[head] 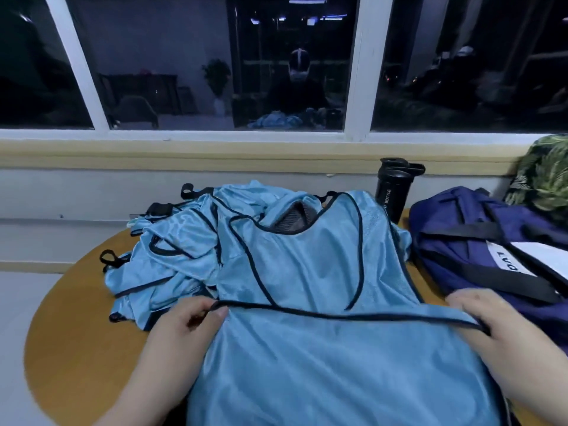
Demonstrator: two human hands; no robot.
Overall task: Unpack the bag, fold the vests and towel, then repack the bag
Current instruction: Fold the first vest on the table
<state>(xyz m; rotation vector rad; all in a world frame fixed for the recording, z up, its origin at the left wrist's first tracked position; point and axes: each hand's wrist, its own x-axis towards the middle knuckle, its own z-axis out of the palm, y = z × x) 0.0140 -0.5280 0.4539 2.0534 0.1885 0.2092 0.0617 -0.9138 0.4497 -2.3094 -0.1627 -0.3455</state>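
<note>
Beside vests [307, 272], seemingly shut bag [479, 241].

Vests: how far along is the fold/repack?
Unpacking looks mostly done: vests lie heaped on the table, with the bottle and bag beside them. In hand: left hand and right hand pinch the top vest's hem, apparently starting a fold. Left: the heap, the towel (not identifiable), repacking.
</note>
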